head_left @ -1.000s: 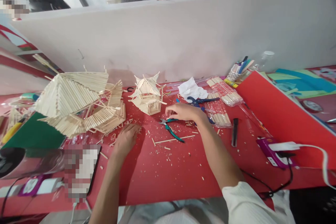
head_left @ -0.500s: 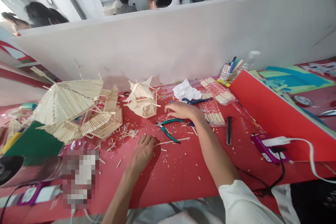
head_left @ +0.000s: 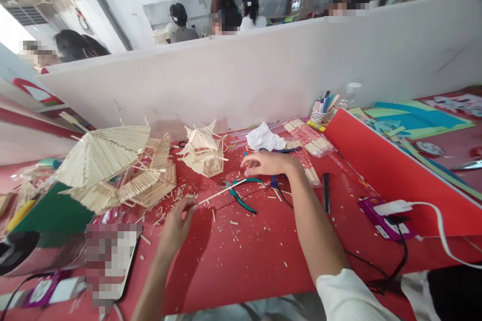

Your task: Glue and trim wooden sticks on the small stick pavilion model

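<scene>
My left hand (head_left: 179, 223) pinches one end of a thin wooden stick (head_left: 220, 192), raised over the table and slanting up to the right. The stick's far end passes in front of teal-handled cutting pliers (head_left: 243, 201), which lie spread on the table. My right hand (head_left: 269, 163) hovers just past the stick's far end, fingers loosely bent and apart, with nothing visible in them. Beyond the pliers stands a small stick-built pavilion model (head_left: 205, 153). On the left is a larger stick model (head_left: 109, 158) with a broad roof.
Wood scraps litter the red table (head_left: 226, 271). At the back are crumpled white tissue (head_left: 264, 136), packs of sticks (head_left: 311, 136) and a pen cup (head_left: 319, 114). A black cutter (head_left: 326, 193), a purple power strip (head_left: 384, 218) and a red board (head_left: 399, 180) lie right. A white partition (head_left: 241, 75) closes the back.
My left hand has picked the stick up off the table and moved left and slightly down with it. My right hand stays near the same spot. The view has tilted up slightly.
</scene>
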Tool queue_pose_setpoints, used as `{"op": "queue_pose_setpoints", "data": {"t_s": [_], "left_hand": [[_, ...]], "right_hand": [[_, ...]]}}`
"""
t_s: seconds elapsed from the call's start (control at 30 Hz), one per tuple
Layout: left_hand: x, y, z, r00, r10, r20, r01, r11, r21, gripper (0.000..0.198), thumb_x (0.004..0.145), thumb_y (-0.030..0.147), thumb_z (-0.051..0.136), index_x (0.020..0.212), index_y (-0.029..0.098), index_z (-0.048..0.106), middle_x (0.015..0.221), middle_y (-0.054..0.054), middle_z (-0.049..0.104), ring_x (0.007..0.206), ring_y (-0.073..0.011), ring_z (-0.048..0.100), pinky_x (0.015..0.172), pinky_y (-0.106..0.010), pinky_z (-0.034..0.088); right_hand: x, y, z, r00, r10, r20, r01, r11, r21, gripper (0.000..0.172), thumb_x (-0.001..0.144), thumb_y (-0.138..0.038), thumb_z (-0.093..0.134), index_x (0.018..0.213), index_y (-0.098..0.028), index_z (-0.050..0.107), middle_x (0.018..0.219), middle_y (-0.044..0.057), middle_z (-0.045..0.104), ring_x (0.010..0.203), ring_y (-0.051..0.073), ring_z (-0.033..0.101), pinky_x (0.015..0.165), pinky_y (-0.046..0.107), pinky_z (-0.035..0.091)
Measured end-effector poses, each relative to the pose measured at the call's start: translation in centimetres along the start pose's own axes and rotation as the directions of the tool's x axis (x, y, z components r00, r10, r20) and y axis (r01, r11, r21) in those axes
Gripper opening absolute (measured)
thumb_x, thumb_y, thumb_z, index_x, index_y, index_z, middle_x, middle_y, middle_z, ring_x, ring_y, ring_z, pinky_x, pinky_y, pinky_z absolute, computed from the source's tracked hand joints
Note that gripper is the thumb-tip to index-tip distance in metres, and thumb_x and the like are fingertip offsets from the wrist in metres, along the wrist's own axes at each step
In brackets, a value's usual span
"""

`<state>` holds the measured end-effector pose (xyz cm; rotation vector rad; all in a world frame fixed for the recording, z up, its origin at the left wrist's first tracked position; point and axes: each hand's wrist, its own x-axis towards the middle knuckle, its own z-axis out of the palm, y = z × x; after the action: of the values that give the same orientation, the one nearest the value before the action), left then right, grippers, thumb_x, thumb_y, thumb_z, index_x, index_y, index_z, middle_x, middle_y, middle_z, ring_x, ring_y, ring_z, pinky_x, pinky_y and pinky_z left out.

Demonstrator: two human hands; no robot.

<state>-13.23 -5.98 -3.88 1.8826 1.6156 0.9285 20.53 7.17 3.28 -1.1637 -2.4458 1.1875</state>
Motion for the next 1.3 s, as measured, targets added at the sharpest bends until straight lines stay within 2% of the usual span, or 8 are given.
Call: {"op": "queue_pose_setpoints", "data": {"t_s": [0.1,0.2,0.37,0.47,0.6,0.7,0.93,1.3], "left_hand": [[0.9,1.4,1.6,0.998,-0.055,-0.029,0.051,0.992,-0.114,0.024,0.092,0.045,0.058,0.094,0.022,0.066,0.091,-0.005,0.072,0.085,-0.0214,0.068,0.075,-0.029,0.049],[2.2,2.5,2.9,0.992,-0.093,-0.080,0.071,0.968,-0.241,0.024,0.089,0.044,0.062,0.088,0.020,0.067,0.080,-0.003,0.068,0.072,-0.0180,0.062,0.067,-0.026,0.046],[3.9,3.1,4.9,0.977,-0.159,-0.144,0.050,0.821,-0.568,0.026,0.083,0.045,0.071,0.084,0.019,0.066,0.074,0.000,0.062,0.069,-0.0143,0.056,0.066,-0.024,0.044],[4.8,3.3,6.6,0.964,-0.234,-0.126,0.063,0.662,-0.747,0.025,0.081,0.042,0.076,0.085,0.020,0.066,0.075,0.001,0.061,0.069,-0.0118,0.055,0.068,-0.022,0.044],[6.3,3.8,8.9,0.943,-0.330,-0.037,0.080,0.335,-0.939,0.033,0.066,0.038,0.088,0.081,0.019,0.065,0.072,0.004,0.060,0.066,-0.0092,0.057,0.066,-0.020,0.046],[7.3,4.5,10.1,0.938,-0.345,0.032,0.115,0.224,-0.968,0.035,0.063,0.035,0.091,0.083,0.018,0.068,0.071,0.004,0.062,0.064,-0.0080,0.058,0.063,-0.020,0.047],[9.4,5.8,11.9,0.899,-0.437,0.044,0.108,0.121,-0.987,0.038,0.068,0.029,0.087,0.100,0.018,0.071,0.077,0.004,0.065,0.061,-0.0048,0.058,0.061,-0.016,0.047],[10.8,6.4,12.4,0.872,-0.476,0.119,0.132,-0.006,-0.991,0.032,0.066,0.029,0.088,0.084,0.018,0.064,0.060,0.009,0.054,0.055,-0.0047,0.055,0.056,-0.016,0.045]], "right_hand": [[0.8,-1.1,0.8,0.991,-0.071,0.111,0.072,0.997,-0.010,0.032,0.085,-0.041,0.071,0.110,-0.021,0.072,0.108,0.007,0.076,0.093,0.020,0.069,0.074,0.026,0.047],[1.4,-1.3,1.1,0.985,-0.048,0.165,0.059,0.996,-0.062,0.020,0.090,-0.035,0.062,0.095,-0.020,0.075,0.086,0.004,0.077,0.074,0.016,0.066,0.064,0.025,0.043],[1.0,0.0,0.3,0.995,-0.049,0.092,0.057,0.995,-0.080,0.025,0.093,-0.035,0.055,0.083,-0.019,0.071,0.073,0.002,0.071,0.065,0.015,0.061,0.061,0.025,0.039],[0.8,0.5,0.0,0.997,-0.075,0.020,0.077,0.993,-0.088,0.026,0.094,-0.038,0.054,0.082,-0.019,0.068,0.073,0.002,0.068,0.067,0.015,0.059,0.064,0.026,0.039],[1.1,1.0,0.1,0.998,-0.060,-0.025,0.057,0.991,-0.119,0.029,0.096,-0.039,0.051,0.079,-0.019,0.065,0.070,0.001,0.064,0.065,0.016,0.054,0.063,0.026,0.035],[1.4,1.6,0.2,0.997,-0.069,-0.017,0.067,0.991,-0.116,0.030,0.096,-0.039,0.050,0.080,-0.019,0.065,0.071,0.001,0.063,0.067,0.016,0.054,0.064,0.026,0.035],[0.9,2.8,-0.4,0.999,-0.040,-0.027,0.037,0.993,-0.116,0.033,0.097,-0.039,0.047,0.075,-0.019,0.062,0.070,0.000,0.060,0.066,0.016,0.051,0.064,0.027,0.035],[-0.3,3.4,-1.4,0.994,0.088,-0.068,-0.094,0.991,-0.091,0.032,0.097,-0.042,0.050,0.087,-0.019,0.071,0.079,0.003,0.069,0.073,0.018,0.058,0.071,0.027,0.039]]}}
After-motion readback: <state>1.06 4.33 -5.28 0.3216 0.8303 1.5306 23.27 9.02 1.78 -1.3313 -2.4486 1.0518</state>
